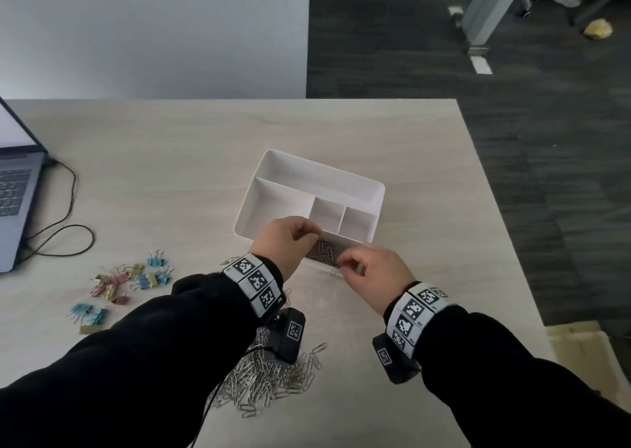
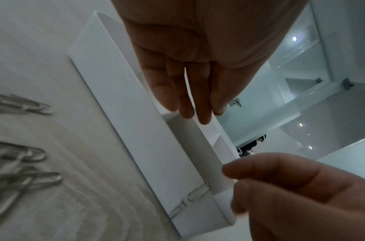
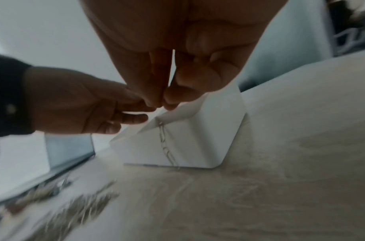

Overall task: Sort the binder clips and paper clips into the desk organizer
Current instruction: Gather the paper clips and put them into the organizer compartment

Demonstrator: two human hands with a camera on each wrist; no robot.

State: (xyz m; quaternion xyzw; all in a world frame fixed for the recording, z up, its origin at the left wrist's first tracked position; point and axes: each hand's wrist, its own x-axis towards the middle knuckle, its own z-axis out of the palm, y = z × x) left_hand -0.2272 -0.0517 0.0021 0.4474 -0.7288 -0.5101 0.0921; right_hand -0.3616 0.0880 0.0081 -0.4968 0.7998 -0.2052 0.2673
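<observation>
A white desk organizer [image 1: 317, 181] stands mid-table. Its near compartment holds silver paper clips [image 1: 324, 254]. My left hand [image 1: 290, 239] hovers over that compartment's left end; the left wrist view shows its fingers [image 2: 198, 112] straight and empty above the organizer's rim [image 2: 119, 97]. My right hand [image 1: 362, 270] is at the near rim, its fingertips [image 3: 162, 104] pinched together with no clip visible between them. A short chain of paper clips [image 3: 167, 146] hangs over the organizer's near outer wall [image 3: 208, 138], just below those fingertips. Loose paper clips [image 1: 273, 379] lie heaped under my left forearm. Coloured binder clips [image 1: 136, 277] lie scattered to the left.
An open laptop [image 1: 17, 191] sits at the table's left edge, and its black cable [image 1: 68, 225] loops toward the binder clips. The table's right edge [image 1: 505, 242] drops to dark floor. Both wrists wear tagged bands and cameras.
</observation>
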